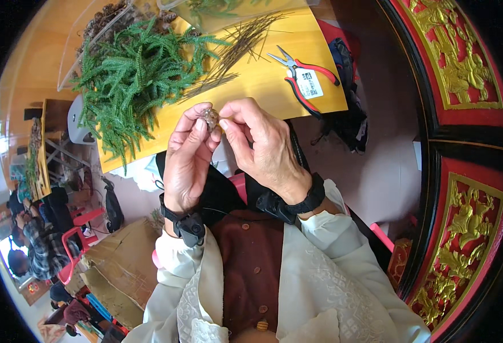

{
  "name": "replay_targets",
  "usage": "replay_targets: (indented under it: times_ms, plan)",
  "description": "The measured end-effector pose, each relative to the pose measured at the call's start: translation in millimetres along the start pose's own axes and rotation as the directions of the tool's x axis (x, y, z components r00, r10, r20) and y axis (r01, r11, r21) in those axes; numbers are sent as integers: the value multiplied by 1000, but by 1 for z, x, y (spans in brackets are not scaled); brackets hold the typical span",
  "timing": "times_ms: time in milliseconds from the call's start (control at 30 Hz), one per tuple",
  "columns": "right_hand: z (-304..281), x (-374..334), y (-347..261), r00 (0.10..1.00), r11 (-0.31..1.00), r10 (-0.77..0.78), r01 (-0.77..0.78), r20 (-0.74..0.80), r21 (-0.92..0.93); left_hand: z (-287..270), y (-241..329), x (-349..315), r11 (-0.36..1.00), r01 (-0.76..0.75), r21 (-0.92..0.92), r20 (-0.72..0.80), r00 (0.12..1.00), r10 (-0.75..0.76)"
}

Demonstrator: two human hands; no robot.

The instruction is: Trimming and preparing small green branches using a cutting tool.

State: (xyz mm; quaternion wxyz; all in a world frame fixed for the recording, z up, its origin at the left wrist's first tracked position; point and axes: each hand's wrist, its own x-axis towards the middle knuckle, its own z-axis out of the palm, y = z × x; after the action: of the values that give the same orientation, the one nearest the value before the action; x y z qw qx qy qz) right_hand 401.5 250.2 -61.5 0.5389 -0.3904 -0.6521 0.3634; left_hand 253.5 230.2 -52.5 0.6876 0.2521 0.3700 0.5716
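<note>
Above the table's near edge, my left hand (187,154) holds a small brown pine cone (211,118) between its thumb and fingers. My right hand (265,146) is pinched, thumb against forefinger, right at the cone's right side. Whatever is between those fingertips is too small to make out. Beyond my hands, thin brown stems (237,48) lie in a loose bundle on the yellow table (274,97). A big heap of green artificial pine sprigs (140,80) covers the table's left part. Red-and-black-handled pliers (305,104) lie at the right, jaws apart, with a white label on them.
Clear plastic with more pine cones (109,12) is at the far left of the table. Cardboard (123,268) stands on the floor to my left, near a pink chair (71,251). Other people (43,243) sit farther left. Carved red-and-gold panels (463,228) line the right.
</note>
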Motion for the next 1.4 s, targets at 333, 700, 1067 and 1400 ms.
replay_targets:
  times_ms: [333,700,1067,1400]
  plan:
    - [-3,-7,4,996,994,75,-77,38,74,12,-15,-2,994,-27,105,-37,999,31]
    - [-1,-6,11,998,995,-55,53,-26,-83,-6,-12,3,998,-61,-2,8,998,61]
    - [3,-9,5,999,1000,16,-17,45,16,-16,-4,0,992,-12,-126,5,1000,13]
    - [0,-10,3,999,999,44,-44,14,24,-4,-7,-3,996,15,-83,18,1000,-13]
